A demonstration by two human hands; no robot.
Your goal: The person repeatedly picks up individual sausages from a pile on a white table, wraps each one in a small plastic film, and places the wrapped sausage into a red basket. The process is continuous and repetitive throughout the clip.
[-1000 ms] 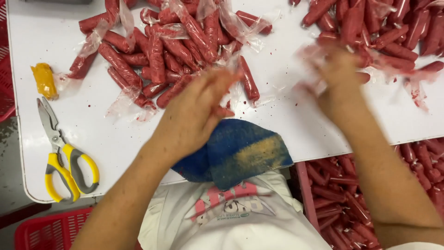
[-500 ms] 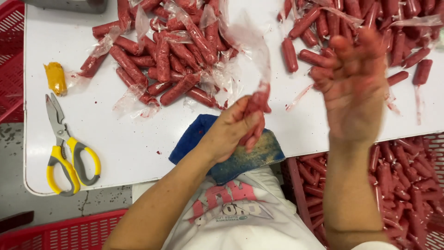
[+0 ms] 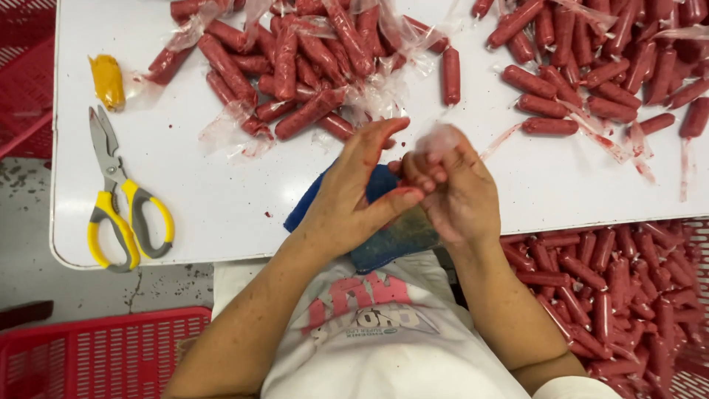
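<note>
My left hand (image 3: 351, 196) and my right hand (image 3: 461, 196) meet over a blue cloth (image 3: 384, 247) at the near edge of the white table (image 3: 221, 214). The right hand's fingers are curled around a crumpled clear plastic wrapper (image 3: 437, 137). The left hand's fingers are stretched out with nothing visible in them, and its thumb touches the right hand's fingertips. A pile of red sausages still in clear wrap (image 3: 295, 59) lies just beyond the hands. Bare red sausages (image 3: 583, 81) are spread at the far right.
Yellow-handled scissors (image 3: 118, 199) lie at the table's left, with a yellow lump in plastic (image 3: 107, 80) behind them. A red crate full of bare sausages (image 3: 613, 295) sits below the table's right edge. Another red crate (image 3: 96, 355) stands at lower left.
Both hands have dropped from raised positions and come together over the blue cloth. The sausage and wrapper the left hand held are gone from it; the right hand now holds a wrapper.
</note>
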